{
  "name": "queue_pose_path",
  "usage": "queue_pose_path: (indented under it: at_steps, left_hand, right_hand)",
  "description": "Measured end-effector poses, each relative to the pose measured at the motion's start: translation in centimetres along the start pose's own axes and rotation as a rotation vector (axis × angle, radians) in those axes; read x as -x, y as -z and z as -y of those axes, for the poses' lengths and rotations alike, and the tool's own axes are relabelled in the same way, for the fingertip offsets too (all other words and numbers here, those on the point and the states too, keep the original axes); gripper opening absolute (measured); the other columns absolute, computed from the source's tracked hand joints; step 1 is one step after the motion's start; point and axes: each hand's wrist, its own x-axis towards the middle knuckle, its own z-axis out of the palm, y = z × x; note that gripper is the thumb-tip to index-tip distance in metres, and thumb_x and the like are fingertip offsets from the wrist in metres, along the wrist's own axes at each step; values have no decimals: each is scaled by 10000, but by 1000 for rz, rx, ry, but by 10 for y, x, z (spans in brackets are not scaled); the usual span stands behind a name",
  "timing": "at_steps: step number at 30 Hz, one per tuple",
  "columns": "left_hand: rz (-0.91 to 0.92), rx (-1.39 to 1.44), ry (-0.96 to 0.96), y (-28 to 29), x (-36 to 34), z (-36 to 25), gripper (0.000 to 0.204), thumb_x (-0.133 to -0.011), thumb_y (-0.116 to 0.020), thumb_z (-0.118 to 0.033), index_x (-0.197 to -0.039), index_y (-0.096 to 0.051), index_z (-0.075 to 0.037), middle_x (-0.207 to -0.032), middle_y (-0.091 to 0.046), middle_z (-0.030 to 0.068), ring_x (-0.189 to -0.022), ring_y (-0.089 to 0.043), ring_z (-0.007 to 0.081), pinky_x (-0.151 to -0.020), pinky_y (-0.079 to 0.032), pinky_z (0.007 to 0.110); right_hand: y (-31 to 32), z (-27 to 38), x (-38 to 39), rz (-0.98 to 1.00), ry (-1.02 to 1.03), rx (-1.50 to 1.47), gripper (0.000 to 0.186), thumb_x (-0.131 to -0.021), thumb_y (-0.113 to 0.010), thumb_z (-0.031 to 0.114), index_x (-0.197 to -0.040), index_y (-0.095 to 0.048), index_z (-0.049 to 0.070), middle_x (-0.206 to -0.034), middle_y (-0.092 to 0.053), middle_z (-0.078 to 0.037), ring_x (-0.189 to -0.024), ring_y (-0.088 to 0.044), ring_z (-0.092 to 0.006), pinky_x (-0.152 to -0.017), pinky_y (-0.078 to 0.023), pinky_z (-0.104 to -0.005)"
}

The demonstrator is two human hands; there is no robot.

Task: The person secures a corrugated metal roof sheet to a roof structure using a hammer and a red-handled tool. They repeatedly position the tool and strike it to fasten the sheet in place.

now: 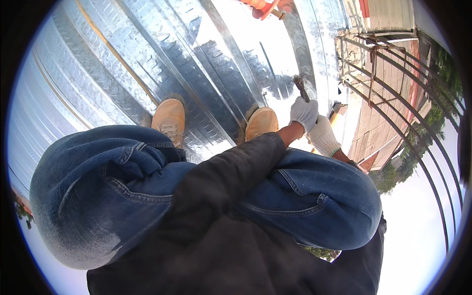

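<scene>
I squat on ribbed, shiny metal roofing sheets (191, 64), both hands in white knit work gloves beyond my right knee. My left hand (305, 114) is closed round a dark metal tool with a narrow head (301, 88), perhaps pincers; its head points away from me, close to the sheet. Against the left hand's near side, my right hand (324, 136) is closed, its fingertips partly hidden; what it grips does not show. Just right of the gloves is a dark-headed thing with a yellowish part (336, 114), too small to name.
An orange-red object with a brass-coloured end (268, 9) lies at the far edge of view. Curved dark metal bars (398, 98) rise to the right, beside a pale block wall (388, 93). My tan shoes (168, 120) stand on the sheets. Trees show beyond the bars.
</scene>
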Motion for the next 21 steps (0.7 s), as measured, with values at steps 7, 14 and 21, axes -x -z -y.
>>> queue_pose_path:
  at_steps: [7, 14, 21]
  left_hand:
    - [-37, -161, -175, 23, 1, 32, 329, -1012, -607, -256, -1078, -604, 67, -869, -752, 277, -855, -765, 443, -824, -575, 531]
    - [21, -213, -102, 22, 12, 14, 438, -1019, -624, -379, -1085, -586, 53, -931, -737, 335, -904, -754, 499, -842, -567, 567]
    - [87, 266, 211, 2, 14, -44, 814, -955, -682, -669, -1150, -717, 120, -1090, -755, 230, -976, -737, 326, -894, -565, 452]
  right_hand:
    - [-53, -64, -30, -181, 180, -2, 371, -1074, -668, 216, -1229, -696, -120, -971, -791, -224, -873, -762, -281, -794, -571, -450]
    - [-31, -72, -11, -155, 163, 64, 436, -1094, -639, 280, -1226, -705, -130, -960, -791, -231, -891, -765, -284, -808, -570, -449]
    - [69, 23, -14, 195, 259, 471, 485, -1111, -618, 330, -1224, -726, -129, -933, -776, -183, -880, -755, -235, -797, -590, -386]
